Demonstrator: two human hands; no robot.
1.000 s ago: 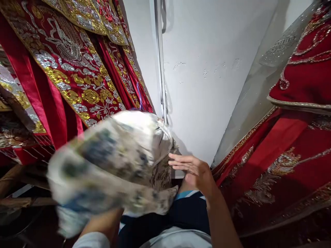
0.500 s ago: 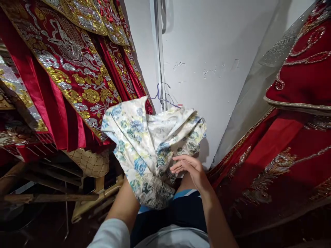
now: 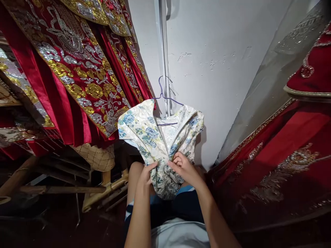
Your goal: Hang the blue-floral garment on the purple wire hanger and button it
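A white floral garment (image 3: 147, 131) with blue flowers and short sleeves hangs on a thin purple hanger (image 3: 161, 94), above my lap. Its front has a V-shaped neckline. My left hand (image 3: 148, 174) grips the garment's left side at the waist, thumb on the front and fingers partly hidden behind the cloth. On the right, my right hand (image 3: 183, 167) pinches the cloth just below the point of the neckline, its fingers curled.
Red costumes with gold and silver embroidery (image 3: 93, 89) hang at the left, above bamboo furniture (image 3: 64, 189). More red beaded clothing (image 3: 284, 137) hangs at the right. Behind the hanger are a white wall (image 3: 219, 41) and a metal strip (image 3: 162, 44).
My left hand has come out from under the garment and now grips its side. My right hand has closed on the front. The garment hangs straighter, with more of the hanger showing.
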